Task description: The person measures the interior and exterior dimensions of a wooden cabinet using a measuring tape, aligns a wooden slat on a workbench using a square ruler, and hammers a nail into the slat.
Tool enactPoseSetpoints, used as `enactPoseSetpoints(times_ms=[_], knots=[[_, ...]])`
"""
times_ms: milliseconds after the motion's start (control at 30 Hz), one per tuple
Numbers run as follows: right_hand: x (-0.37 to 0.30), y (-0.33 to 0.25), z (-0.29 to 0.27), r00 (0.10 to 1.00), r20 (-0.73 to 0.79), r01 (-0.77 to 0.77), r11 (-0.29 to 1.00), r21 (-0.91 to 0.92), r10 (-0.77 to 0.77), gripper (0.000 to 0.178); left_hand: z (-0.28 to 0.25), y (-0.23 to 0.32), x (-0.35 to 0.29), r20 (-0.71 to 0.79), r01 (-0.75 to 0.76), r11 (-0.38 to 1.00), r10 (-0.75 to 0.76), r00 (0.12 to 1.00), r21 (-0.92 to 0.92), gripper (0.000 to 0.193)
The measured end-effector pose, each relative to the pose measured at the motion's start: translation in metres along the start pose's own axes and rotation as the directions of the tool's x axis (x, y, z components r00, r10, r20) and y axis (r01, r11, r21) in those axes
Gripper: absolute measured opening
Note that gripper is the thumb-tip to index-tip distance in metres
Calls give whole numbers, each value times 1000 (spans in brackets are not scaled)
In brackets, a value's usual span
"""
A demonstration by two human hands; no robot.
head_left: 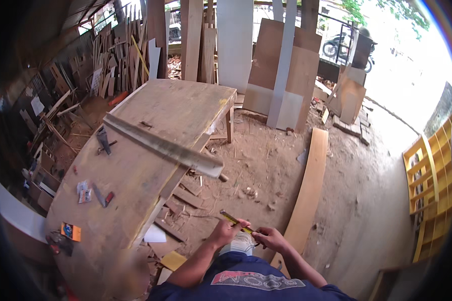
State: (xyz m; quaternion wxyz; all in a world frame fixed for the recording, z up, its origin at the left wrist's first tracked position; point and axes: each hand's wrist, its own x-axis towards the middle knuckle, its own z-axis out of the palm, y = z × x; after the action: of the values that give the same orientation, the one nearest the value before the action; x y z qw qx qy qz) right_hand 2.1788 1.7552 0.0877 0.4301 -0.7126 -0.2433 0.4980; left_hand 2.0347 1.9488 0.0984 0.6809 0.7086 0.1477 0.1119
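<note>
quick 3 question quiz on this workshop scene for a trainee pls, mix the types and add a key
1. Multiple choice: what do the left hand and the right hand hold between them?
a) a hammer
b) a yellow measuring tape
c) a paintbrush

2. True or false: one end of the long bar lying across the table sticks out past the table's edge.

3. Fill in the blank: in the picture, the long light-brown board is to the ____ of the table.

Key: 1. b; 2. true; 3. right
</note>
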Motion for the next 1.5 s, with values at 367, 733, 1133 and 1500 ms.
enactPoseSetpoints(times_ms=[367, 733, 1133, 1500], knots=[[236, -88, -300, 974, -179, -171, 972, -163, 141, 41, -19, 17, 404, -243, 20, 993, -48, 969, -114, 36], [488, -180, -556, 970, -230, -66, 997, 45, 75, 24, -77, 77, 759, -196, -96, 982, 64, 979, -162, 41], [802, -366, -720, 991, 132, 78, 930, -360, -32, 31, -156, 66, 966, -567, -404, 454, -314, 761, -794, 48], [1111, -528, -700, 955, 296, 216, 708, -673, -10, 41, -361, -15, 1136, -676, -618, 305, -485, 554, -725, 41]])
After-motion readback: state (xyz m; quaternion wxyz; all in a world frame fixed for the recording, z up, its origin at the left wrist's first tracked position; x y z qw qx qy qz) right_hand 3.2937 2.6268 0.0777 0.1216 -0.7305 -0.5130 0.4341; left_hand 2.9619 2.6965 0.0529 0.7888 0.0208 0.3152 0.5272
